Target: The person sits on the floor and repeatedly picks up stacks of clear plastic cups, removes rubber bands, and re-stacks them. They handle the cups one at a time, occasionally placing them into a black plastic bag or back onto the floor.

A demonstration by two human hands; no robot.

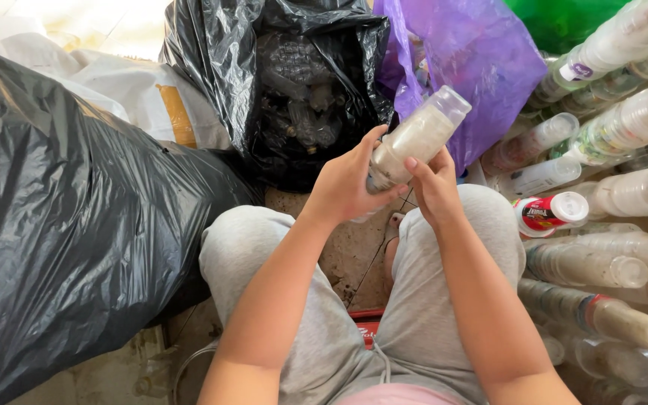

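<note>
From the head view, you sit with your knees apart in grey shorts [444, 300], and both your hands meet above your lap around one clear plastic bottle [416, 139]. Your left hand [343, 184] is closed around the bottle's lower end, thumb up along its near side, so the bottle rises out of that grip and tilts up and to the right, its far end reaching toward the purple bag [463, 67]. Your right hand [433, 187] sits just beside the left, its fingers curled against the bottle's lower right side, touching it; you hold the bottle between the two hands. The bottle looks cloudy and pale inside. Straight ahead of your hands stands an open black bag [226, 60] with dark crushed bottles inside it. At your left a large filled black bag [61, 240] presses against your knee, with white sacks [114, 82] behind it. At your right lies a heap of clear plastic bottles [609, 225], one with a red-and-white label and white cap near your right knee. Between your legs the floor [350, 251] shows, bare, stained and dusty.
</note>
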